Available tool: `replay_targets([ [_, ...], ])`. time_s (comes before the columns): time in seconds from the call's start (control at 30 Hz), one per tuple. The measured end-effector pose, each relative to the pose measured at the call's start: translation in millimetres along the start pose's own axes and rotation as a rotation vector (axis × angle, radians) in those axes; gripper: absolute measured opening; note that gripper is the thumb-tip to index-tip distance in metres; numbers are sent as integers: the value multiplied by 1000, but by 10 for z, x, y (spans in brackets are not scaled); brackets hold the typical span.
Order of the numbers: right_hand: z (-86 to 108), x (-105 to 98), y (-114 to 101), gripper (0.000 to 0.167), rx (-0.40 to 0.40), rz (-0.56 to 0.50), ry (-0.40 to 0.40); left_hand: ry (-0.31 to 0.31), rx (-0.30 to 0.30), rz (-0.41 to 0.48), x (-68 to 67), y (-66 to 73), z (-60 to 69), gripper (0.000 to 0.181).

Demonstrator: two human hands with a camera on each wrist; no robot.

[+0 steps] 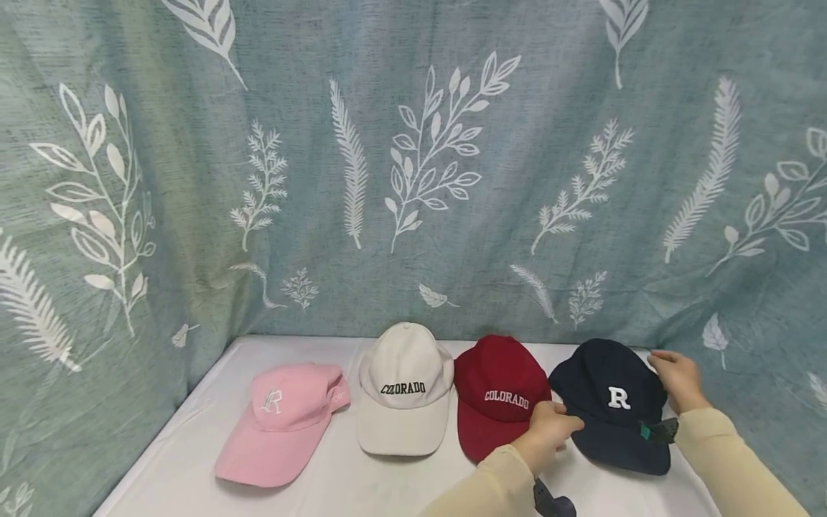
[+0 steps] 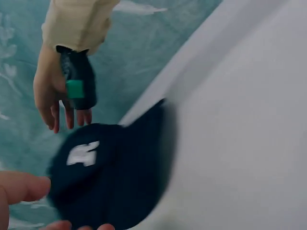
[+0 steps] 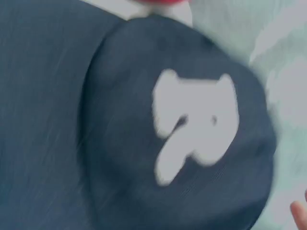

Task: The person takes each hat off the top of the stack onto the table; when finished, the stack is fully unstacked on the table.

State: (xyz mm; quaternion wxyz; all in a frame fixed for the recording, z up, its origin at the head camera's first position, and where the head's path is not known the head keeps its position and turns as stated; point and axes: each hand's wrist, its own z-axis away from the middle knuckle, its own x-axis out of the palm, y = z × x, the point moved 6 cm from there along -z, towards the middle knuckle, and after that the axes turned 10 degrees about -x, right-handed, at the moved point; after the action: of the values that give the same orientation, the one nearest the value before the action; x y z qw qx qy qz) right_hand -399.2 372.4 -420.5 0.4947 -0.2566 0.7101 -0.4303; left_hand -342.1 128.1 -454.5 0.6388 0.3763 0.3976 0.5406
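A navy cap (image 1: 604, 388) with a white letter R on its front lies at the right end of a row of caps. My right hand (image 1: 678, 380) is beside its right side, fingers loosely extended; in the right wrist view a fingertip (image 3: 300, 214) shows apart from the crown. On the other side, my left hand (image 1: 549, 434) is between the navy cap and a red cap (image 1: 500, 388) lettered COLORADO. In the left wrist view its thumb (image 2: 24, 187) and fingers are spread apart, with the navy cap (image 2: 110, 177) beyond them. Whether the left fingertips touch the navy cap is unclear.
Left of the red cap are a cream cap (image 1: 405, 388) lettered COLORADO and a pink cap (image 1: 284, 420). All lie on a white table (image 1: 187, 459), brims toward me. A green leaf-patterned curtain (image 1: 413, 179) hangs behind and along the sides.
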Motion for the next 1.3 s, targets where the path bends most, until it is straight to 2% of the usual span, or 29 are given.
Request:
replay_targets([
  [0.13, -64, 229, -408, 42, -165, 83, 32, -65, 64, 33, -331, 213, -11, 27],
  [0.2, -37, 364, -640, 41, -223, 58, 21, -100, 99, 41, -566, 317, 2, 28],
  [0.3, 99, 606, -1004, 42, -272, -30, -35, -139, 162, 61, -1008, 442, 62, 31],
  [0.37, 231, 818, -1259, 44, -280, -131, -129, -129, 201, 61, -1375, 502, 101, 33],
  [0.47, 403, 1219, -1558, 47, -253, -317, -290, -73, 234, 56, -1973, 512, 162, 36],
  [0.57, 560, 1682, -1830, 46, -202, -500, -419, 12, 232, 37, -2596, 443, 238, 39],
  [0.73, 860, 2507, -2203, 37, -202, -621, -485, 206, 200, 63, -3607, 198, 453, 41],
  [0.8, 1039, 2844, -2287, 34, -176, -657, -508, 282, 182, 87, -3963, 42, 582, 44],
  [0.87, 1231, 3171, -2323, 33, -112, -700, -554, 351, 144, 99, -4263, -134, 696, 47],
  [0.97, 1561, 3586, -2280, 35, 37, -771, -621, 419, 70, 145, -4572, -432, 835, 51],
  [1.07, 1871, 3887, -2198, 36, 185, -815, -657, 451, -1, 180, -4751, -701, 916, 54],
  [1.17, 2073, 4092, -2130, 32, 274, -805, -645, 452, -65, 198, -4847, -915, 955, 60],
  [1.3, 2180, 4275, -2059, 31, 354, -795, -582, 412, -162, 219, -4889, -1153, 987, 72],
])
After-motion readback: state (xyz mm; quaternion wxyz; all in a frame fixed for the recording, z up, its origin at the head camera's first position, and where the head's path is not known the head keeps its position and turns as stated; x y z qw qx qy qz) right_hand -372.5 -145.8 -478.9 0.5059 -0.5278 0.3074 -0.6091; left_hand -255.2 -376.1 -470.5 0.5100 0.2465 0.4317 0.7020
